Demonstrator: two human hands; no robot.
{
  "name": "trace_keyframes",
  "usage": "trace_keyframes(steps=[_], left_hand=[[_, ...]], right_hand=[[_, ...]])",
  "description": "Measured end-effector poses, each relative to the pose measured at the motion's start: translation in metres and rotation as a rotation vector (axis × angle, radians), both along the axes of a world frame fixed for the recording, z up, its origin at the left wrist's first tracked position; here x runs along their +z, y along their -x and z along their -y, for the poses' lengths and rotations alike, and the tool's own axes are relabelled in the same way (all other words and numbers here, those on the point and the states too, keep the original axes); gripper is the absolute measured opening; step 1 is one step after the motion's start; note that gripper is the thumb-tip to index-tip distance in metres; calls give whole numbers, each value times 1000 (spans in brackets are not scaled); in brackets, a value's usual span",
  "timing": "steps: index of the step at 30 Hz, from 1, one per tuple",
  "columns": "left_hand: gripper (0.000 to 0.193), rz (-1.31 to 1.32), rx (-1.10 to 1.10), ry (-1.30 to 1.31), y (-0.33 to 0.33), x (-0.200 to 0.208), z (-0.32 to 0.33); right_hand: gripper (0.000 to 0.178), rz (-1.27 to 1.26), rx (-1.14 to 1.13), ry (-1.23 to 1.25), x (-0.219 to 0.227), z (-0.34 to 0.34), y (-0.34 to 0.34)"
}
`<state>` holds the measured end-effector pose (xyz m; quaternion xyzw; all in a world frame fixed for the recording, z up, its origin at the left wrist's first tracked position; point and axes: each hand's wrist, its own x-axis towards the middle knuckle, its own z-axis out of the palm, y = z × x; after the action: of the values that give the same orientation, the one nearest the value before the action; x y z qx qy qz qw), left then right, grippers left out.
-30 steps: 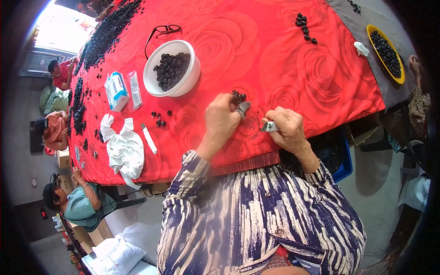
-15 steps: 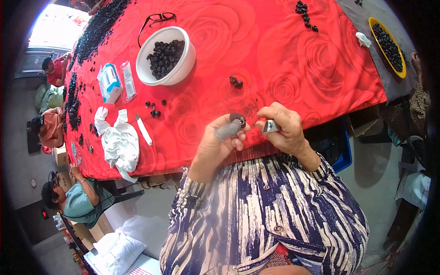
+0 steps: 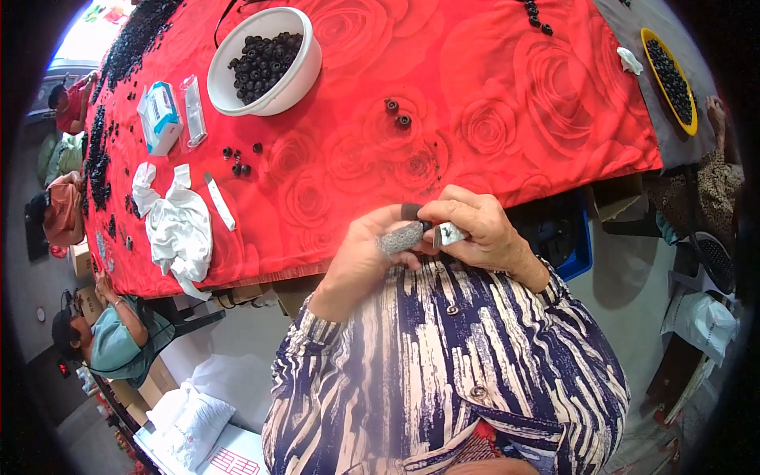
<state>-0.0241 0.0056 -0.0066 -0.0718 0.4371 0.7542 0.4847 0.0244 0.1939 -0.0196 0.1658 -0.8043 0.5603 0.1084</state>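
Observation:
My left hand [image 3: 368,245] is closed in a pinch near the table's front edge. A grey knitted cover wraps one finger and a dark cover another. Between its fingertips is a small black round part [image 3: 426,226], mostly hidden by the fingers. Right up against it, my right hand [image 3: 475,229] grips a short, flat, silvery blade-like tool [image 3: 450,234]; its fingertips meet those of the left hand at the part. Two loose black round parts [image 3: 404,121] lie on the red cloth ahead of the hands.
A white bowl [image 3: 309,67] of black parts stands ahead-left. Nearby lie a blue-white box [image 3: 162,119], a white-handled cutter [image 3: 220,202] and crumpled white gloves [image 3: 178,237]. A yellow tray [image 3: 651,59] of black pieces is far right. Other people sit along the left.
My right hand has come to the left hand, bringing the blade-like tool against the black part, which was showing its hole before. The whole view has shifted, moving table things up and left.

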Motion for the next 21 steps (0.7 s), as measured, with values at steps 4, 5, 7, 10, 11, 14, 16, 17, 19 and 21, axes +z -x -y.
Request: trace_keyframes(steps=[4,5,7,10,11,14,16,17,19,21], left_hand=[[27,41,-136,84,-7,4,6],[28,56,-155,76,-9,3,8],[24,104,-167,60,-9,11,10],[18,112,-212,55,-12,12,13],[18,115,-210,55,-12,12,13],[18,124,-214,27,-10,13,12],[17,82,-214,42,-8,15,12],[17,86,-214,42,-10,17,11],[18,-6,-100,-39,-15,18,7],[19,-26,-65,-57,-18,17,6]], right_hand=[[32,52,131,-5,-5,-3,-6],[32,38,164,0,-5,-3,-8],[31,1,185,22,0,0,-8],[28,-148,221,53,1,2,-7],[28,-145,223,54,1,1,-7],[29,-165,229,35,5,-1,-5],[29,-299,131,2,9,-1,-4],[29,-296,131,3,11,-1,-4],[33,-390,64,-15,13,2,-3],[35,-434,28,-24,14,3,-3]])
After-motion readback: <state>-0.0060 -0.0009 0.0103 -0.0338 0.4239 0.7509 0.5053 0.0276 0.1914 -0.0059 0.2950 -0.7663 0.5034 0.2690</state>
